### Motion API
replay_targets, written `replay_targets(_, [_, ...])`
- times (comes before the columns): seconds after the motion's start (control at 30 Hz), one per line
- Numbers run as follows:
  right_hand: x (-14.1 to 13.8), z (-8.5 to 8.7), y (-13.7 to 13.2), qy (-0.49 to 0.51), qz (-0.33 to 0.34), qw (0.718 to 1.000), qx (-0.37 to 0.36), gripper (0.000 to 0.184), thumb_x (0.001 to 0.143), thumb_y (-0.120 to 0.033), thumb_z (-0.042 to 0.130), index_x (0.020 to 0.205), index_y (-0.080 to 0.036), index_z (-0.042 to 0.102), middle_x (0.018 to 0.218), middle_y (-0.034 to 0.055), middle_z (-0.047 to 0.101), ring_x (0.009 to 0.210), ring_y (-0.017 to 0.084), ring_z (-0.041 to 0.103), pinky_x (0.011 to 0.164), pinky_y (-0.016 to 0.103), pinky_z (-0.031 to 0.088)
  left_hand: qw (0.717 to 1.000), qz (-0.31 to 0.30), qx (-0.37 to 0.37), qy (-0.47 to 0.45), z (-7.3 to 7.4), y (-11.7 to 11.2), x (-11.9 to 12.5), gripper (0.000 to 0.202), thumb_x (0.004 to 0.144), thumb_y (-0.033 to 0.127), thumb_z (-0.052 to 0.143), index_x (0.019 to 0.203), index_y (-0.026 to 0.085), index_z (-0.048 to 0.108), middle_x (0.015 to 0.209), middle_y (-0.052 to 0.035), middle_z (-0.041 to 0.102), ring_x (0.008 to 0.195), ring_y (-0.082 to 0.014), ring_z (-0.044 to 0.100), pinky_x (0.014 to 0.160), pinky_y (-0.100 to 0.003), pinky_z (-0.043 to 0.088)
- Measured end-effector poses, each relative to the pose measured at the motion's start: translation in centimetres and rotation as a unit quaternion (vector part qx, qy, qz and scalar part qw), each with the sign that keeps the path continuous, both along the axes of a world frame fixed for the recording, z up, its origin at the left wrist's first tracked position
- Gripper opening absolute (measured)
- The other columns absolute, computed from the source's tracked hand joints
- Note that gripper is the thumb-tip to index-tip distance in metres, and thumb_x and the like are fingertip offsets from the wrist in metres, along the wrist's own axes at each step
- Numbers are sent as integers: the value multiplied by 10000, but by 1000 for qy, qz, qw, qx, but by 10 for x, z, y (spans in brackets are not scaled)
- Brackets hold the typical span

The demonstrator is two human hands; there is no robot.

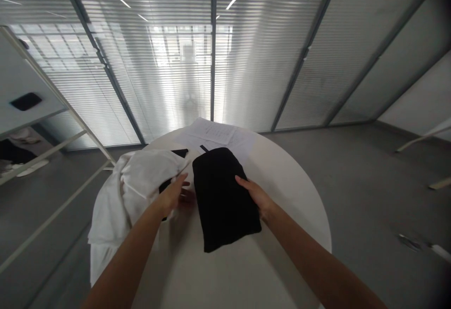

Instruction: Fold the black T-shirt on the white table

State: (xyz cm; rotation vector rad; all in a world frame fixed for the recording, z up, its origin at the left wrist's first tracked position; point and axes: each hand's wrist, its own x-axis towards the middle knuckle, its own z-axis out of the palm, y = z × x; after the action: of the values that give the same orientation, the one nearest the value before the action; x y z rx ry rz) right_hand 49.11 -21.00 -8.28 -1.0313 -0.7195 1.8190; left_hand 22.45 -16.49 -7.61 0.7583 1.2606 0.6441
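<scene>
My right hand (255,194) grips a flat black fabric pouch (225,201) by its right edge, thumb on top and the other fingers hidden beneath. The pouch is tilted above the white round table (292,182), and a short dark strap (204,148) sticks up by its top left corner. Between the pouch and a crumpled white cloth (141,177) is my left hand (176,194), its fingers apart and holding nothing I can see. Dark flat pieces (181,152) show from under the cloth, partly covered; their kind is unclear.
Printed paper sheets (214,133) lie at the table's far edge. A pale metal frame (70,107) stands on the left, with a dark object (26,101) on the white surface beside it. Glass partitions with blinds (246,65) rise behind the table. Furniture legs (440,183) show at right.
</scene>
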Motion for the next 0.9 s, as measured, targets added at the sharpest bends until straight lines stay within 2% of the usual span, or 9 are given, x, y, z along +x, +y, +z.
replay_targets(0.13, [-14, -6, 0, -15, -9, 999, -31, 549, 809, -525, 641, 1231, -183, 562, 1155, 134, 674, 1069, 292, 646, 958, 441, 519, 986, -61, -18, -154, -7, -11, 12, 642, 767, 731, 502, 1082, 190, 640, 836, -75, 703, 684, -203, 657, 628, -319, 526])
replay_targets(0.23, [-15, -17, 0, -88, 9, 996, 11, 501, 763, -436, 718, 1182, -193, 592, 1135, 106, 686, 1069, 283, 645, 997, 443, 490, 992, -28, 18, -119, -17, -14, 18, 554, 750, 588, 659, 1166, 223, 631, 970, -75, 727, 832, -234, 688, 730, -340, 552])
replay_targets(0.37, [-10, -27, 2, -177, 30, 981, 69, 428, 770, -430, 706, 1122, -200, 625, 1114, 87, 694, 1068, 283, 642, 1031, 475, 450, 992, 0, 98, -80, -23, -21, 22, 634, 729, 365, 759, 1312, 259, 534, 1193, -77, 679, 1050, -257, 656, 933, -384, 516])
replay_targets(0.47, [-8, -24, 3, -190, 7, 979, 74, 436, 772, -410, 703, 1148, -212, 607, 1128, 82, 687, 1066, 282, 641, 1027, 482, 452, 989, -5, 98, -107, -17, -26, 21, 671, 762, 360, 733, 1376, 290, 472, 1261, -71, 645, 1100, -258, 638, 972, -398, 500])
replay_targets(0.6, [-8, -15, -1, -109, 16, 989, 102, 529, 784, -409, 700, 1264, -249, 544, 1225, 70, 644, 1135, 264, 608, 1031, 440, 459, 984, -2, 94, -151, -9, -30, 18, 714, 779, 387, 716, 1422, 319, 412, 1299, -65, 621, 1094, -261, 643, 985, -416, 496])
replay_targets(0.67, [-6, -14, -3, -96, 24, 989, 107, 561, 790, -420, 694, 1298, -263, 517, 1258, 67, 625, 1154, 255, 596, 1011, 417, 473, 983, -6, 102, -153, -10, -29, 16, 710, 783, 394, 710, 1422, 324, 409, 1313, -62, 611, 1103, -263, 637, 984, -422, 495])
replay_targets(0.73, [-3, -16, -2, -133, 44, 985, 97, 561, 783, -443, 693, 1287, -261, 526, 1239, 68, 634, 1120, 252, 613, 959, 409, 503, 984, -29, 119, -129, -14, -27, 13, 680, 778, 395, 712, 1396, 291, 450, 1304, -71, 616, 1120, -269, 626, 993, -422, 486])
replay_targets(0.83, [3, -25, 4, -270, 69, 956, 93, 476, 775, -496, 677, 1155, -217, 613, 1074, 79, 691, 949, 245, 663, 815, 380, 543, 984, -78, 154, -52, -25, -22, 9, 604, 759, 398, 722, 1305, 207, 547, 1235, -96, 655, 1124, -281, 618, 1007, -412, 468])
replay_targets(0.9, [6, -31, 9, -396, 39, 910, 115, 411, 804, -554, 611, 975, -184, 666, 869, 72, 696, 781, 216, 662, 695, 336, 535, 982, -98, 160, -23, -30, -19, 6, 558, 771, 418, 700, 1262, 184, 574, 1197, -103, 673, 1104, -285, 626, 991, -415, 474])
